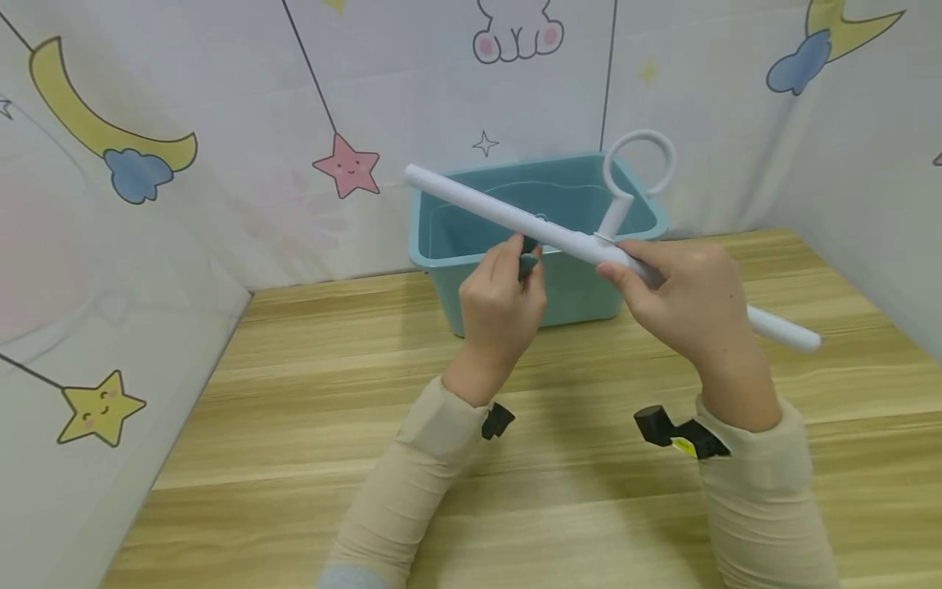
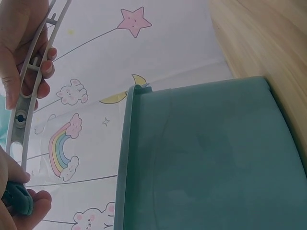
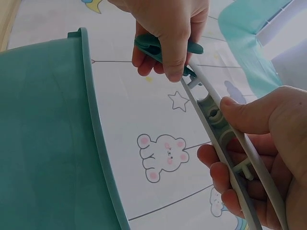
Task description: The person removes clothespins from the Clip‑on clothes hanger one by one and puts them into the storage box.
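A white hanger point(image 1: 486, 202) with a straight bar and a round ring hook is held up at a slant. My right hand point(image 1: 695, 298) grips its bar just right of the hook's stem, thumb on the near side. My left hand point(image 1: 503, 298) pinches a dark green clip point(image 1: 527, 266) below the bar's left half. In the right wrist view, the clip point(image 3: 148, 45) sits between thumb and fingers, its tip right at the bar. The bar's hollow underside point(image 3: 213, 112) shows, with small cross ribs inside. The right palm hides part of the bar.
Behind the hands, a teal plastic bin point(image 1: 581, 290) stands on the wood-grain table point(image 1: 309, 393) near the back wall. White cloth point(image 1: 412, 74) with cartoon stars and moons hangs behind and beside it. Black wrist cameras point(image 1: 673, 429) sit on beige sleeves.
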Demonstrator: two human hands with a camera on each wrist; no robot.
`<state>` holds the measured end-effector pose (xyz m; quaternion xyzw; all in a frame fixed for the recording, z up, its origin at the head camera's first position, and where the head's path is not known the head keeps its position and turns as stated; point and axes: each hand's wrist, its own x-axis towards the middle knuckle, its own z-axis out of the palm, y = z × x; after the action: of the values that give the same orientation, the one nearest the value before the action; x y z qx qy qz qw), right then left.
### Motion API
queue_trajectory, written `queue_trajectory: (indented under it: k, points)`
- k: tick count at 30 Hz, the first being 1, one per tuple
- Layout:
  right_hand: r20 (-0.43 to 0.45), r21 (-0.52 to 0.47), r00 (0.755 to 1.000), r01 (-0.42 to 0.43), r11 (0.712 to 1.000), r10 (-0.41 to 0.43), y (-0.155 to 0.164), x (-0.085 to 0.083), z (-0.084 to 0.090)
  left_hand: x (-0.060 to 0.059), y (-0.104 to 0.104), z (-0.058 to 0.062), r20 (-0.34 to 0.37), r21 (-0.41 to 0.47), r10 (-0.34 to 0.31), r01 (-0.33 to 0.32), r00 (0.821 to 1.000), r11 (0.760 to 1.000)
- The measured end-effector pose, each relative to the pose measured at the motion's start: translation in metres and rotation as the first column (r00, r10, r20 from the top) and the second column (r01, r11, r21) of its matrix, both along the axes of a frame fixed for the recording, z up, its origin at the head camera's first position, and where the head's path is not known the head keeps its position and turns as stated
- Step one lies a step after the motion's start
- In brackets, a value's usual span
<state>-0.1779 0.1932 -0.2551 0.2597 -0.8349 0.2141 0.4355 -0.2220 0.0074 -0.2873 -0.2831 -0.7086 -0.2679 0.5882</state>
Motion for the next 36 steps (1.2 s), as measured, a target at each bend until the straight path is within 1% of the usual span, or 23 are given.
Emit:
queue_trajectory:
  k: [6,11,13,16,19,20,21,22,23,25,27,28,29,30,31,32,33,36]
  points:
    - [0.005,-0.007,1.000,-0.001,1.000,0.001,-0.0003,0.0004,0.0003,0.0007,0.0001,0.0026,0.053,0.082,-0.092,0.088,0.994,0.993]
    - [0.009,-0.006,1.000,0.005,1.000,-0.005,-0.0006,0.0008,0.0006,0.0015,-0.0005,0.0031,0.078,0.115,-0.137,0.127,0.987,0.985]
    - [0.009,-0.007,1.000,0.004,1.000,-0.004,-0.0007,0.0012,0.0009,0.0023,-0.0006,0.0028,0.093,0.131,-0.165,0.152,0.982,0.980]
    - [0.006,-0.012,1.000,0.002,1.000,-0.002,-0.0006,0.0013,0.0010,0.0026,-0.0005,0.0016,0.117,0.162,-0.215,0.195,0.970,0.967]
    - [0.000,-0.015,1.000,0.000,1.000,0.000,-0.0002,0.0013,0.0008,0.0026,-0.0006,-0.0001,0.151,0.211,-0.281,0.247,0.948,0.946]
    - [0.000,-0.013,1.000,0.001,1.000,-0.001,0.0000,0.0011,0.0007,0.0028,-0.0008,-0.0002,0.164,0.234,-0.312,0.270,0.936,0.934]
    - [-0.001,-0.009,1.000,0.001,1.000,-0.001,0.0003,0.0010,0.0006,0.0034,-0.0011,0.0000,0.182,0.262,-0.348,0.296,0.919,0.919]
    - [-0.003,-0.006,1.000,0.000,1.000,0.000,0.0007,0.0009,0.0005,0.0036,-0.0014,-0.0003,0.205,0.293,-0.388,0.322,0.899,0.900]
    - [-0.003,-0.001,1.000,0.001,1.000,-0.001,0.0011,0.0008,0.0004,0.0040,-0.0019,-0.0002,0.229,0.330,-0.432,0.348,0.872,0.877]
    - [-0.006,0.008,1.000,0.002,1.000,-0.002,0.0019,0.0006,0.0004,0.0057,-0.0029,0.0004,0.273,0.407,-0.526,0.399,0.805,0.822]
    - [-0.011,0.013,1.000,0.000,1.000,0.000,0.0024,0.0004,0.0004,0.0074,-0.0038,0.0012,0.307,0.477,-0.602,0.428,0.738,0.768]
    - [-0.013,0.012,1.000,-0.002,1.000,0.003,0.0025,0.0004,0.0005,0.0080,-0.0040,0.0014,0.316,0.500,-0.624,0.433,0.714,0.749]
    - [-0.014,0.014,1.000,-0.002,1.000,0.002,0.0025,0.0002,0.0006,0.0088,-0.0043,0.0019,0.321,0.518,-0.643,0.439,0.695,0.734]
    - [-0.017,0.014,1.000,-0.002,1.000,0.002,0.0023,0.0001,0.0007,0.0092,-0.0044,0.0020,0.325,0.528,-0.652,0.441,0.685,0.726]
    - [-0.017,0.011,1.000,-0.002,1.000,0.002,0.0020,0.0001,0.0006,0.0094,-0.0043,0.0021,0.328,0.526,-0.647,0.436,0.688,0.730]
    - [-0.018,0.008,1.000,-0.003,1.000,0.004,0.0016,0.0000,0.0007,0.0092,-0.0042,0.0022,0.328,0.518,-0.636,0.430,0.698,0.739]
    - [-0.019,0.005,1.000,-0.003,1.000,0.004,0.0012,0.0000,0.0007,0.0091,-0.0039,0.0023,0.327,0.507,-0.620,0.422,0.713,0.752]
    - [-0.021,0.002,1.000,-0.004,1.000,0.004,0.0003,0.0001,0.0007,0.0078,-0.0032,0.0016,0.314,0.461,-0.545,0.377,0.777,0.803]
